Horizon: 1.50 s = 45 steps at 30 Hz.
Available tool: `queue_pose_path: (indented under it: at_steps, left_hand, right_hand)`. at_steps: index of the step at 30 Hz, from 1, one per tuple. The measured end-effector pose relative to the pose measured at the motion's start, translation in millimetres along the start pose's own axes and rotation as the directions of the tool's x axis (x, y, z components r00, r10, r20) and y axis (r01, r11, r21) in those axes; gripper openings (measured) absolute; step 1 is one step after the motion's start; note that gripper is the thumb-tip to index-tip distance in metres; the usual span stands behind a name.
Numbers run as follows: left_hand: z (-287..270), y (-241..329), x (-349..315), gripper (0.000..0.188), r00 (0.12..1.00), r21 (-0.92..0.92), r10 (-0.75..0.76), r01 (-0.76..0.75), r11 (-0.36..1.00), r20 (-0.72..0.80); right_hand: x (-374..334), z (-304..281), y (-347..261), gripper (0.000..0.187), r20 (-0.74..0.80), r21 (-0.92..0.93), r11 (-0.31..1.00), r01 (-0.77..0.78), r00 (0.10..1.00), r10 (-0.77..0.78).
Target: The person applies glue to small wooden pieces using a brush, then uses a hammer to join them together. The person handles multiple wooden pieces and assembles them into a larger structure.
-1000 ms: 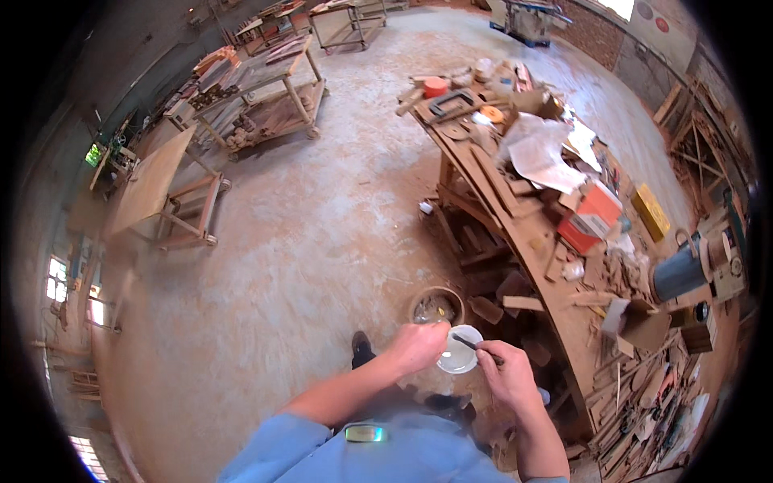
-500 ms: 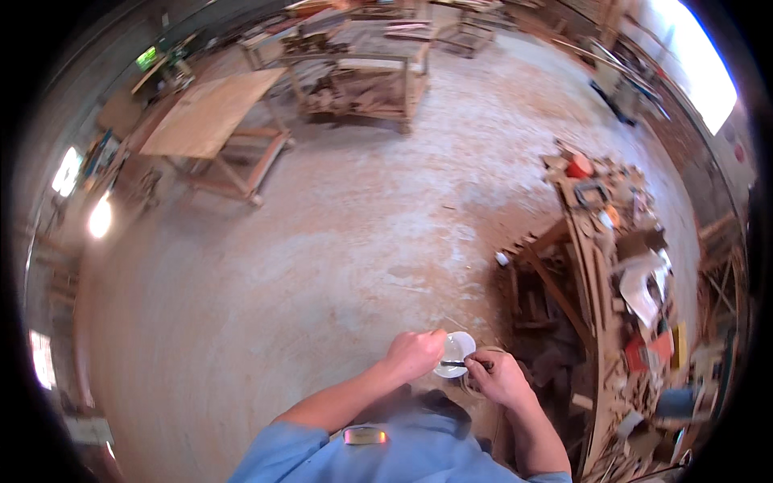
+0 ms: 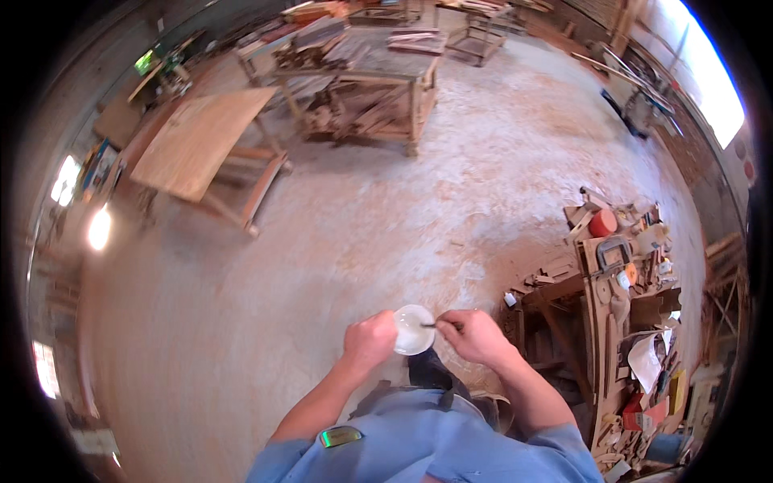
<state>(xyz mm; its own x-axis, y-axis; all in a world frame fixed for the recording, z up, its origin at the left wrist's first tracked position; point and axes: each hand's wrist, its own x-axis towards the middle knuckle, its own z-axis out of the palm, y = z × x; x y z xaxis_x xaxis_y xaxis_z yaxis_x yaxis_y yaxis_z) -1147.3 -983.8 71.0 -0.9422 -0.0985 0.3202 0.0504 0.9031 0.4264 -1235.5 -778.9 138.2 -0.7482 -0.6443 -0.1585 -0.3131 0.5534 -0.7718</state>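
My left hand (image 3: 370, 340) is closed on the rim of a small white cup (image 3: 415, 342), which is tilted so that its inside shows. Whitish stuff seems to lie in it, though I cannot make out what. In my right hand (image 3: 475, 335) is a thin dark stick-like tool (image 3: 429, 325), pinched between thumb and fingers. Its tip reaches over the cup's right rim into the opening. Most of the tool's handle is hidden by my fingers, so its exact kind does not show.
A cluttered wooden workbench (image 3: 592, 322) runs along my right, with a C-clamp (image 3: 613, 253), a red round container (image 3: 602, 223) and wood scraps on it. Ahead stand a wooden table (image 3: 423, 76) loaded with wood pieces and a stand with a plywood sheet (image 3: 201, 141). Dusty floor (image 3: 322, 241) lies between.
Both hands have shifted left and slightly farther from my body, with the cup and dark tool still in them. The bench and tables sit lower in view as my head has moved.
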Motion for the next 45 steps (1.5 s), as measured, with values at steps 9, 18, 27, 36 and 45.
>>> queue_pose_path:
  at_steps: [9, 18, 27, 36, 45]
  left_hand:
    - [27, -45, 183, 0.003, 0.997, -0.04, -0.03, 0.027, 0.999, -0.069]
    - [73, -117, 370, 0.006, 0.997, -0.148, 0.078, -0.077, 0.986, 0.002]
    - [100, -172, 541, 0.007, 0.987, -0.178, 0.156, -0.147, 0.973, 0.04]
    - [165, -198, 695, 0.003, 0.996, -0.09, 0.081, -0.084, 0.992, -0.038]
    - [201, -187, 835, 0.014, 0.997, -0.063, -0.016, 0.011, 0.998, -0.073]
  right_hand:
    - [170, -90, 16, 0.027, -0.024, -0.013, 1.0, -0.005, 1.0, 0.004]
    - [333, -160, 35, 0.025, -0.091, -0.015, 0.988, -0.157, 0.984, 0.155]
    - [475, -224, 38, 0.024, -0.183, 0.076, 0.962, -0.262, 0.945, 0.272]
    - [620, -304, 112, 0.021, -0.225, 0.072, 0.995, -0.065, 0.971, 0.08]
    - [749, -415, 162, 0.018, -0.07, 0.034, 0.999, 0.037, 0.997, -0.034]
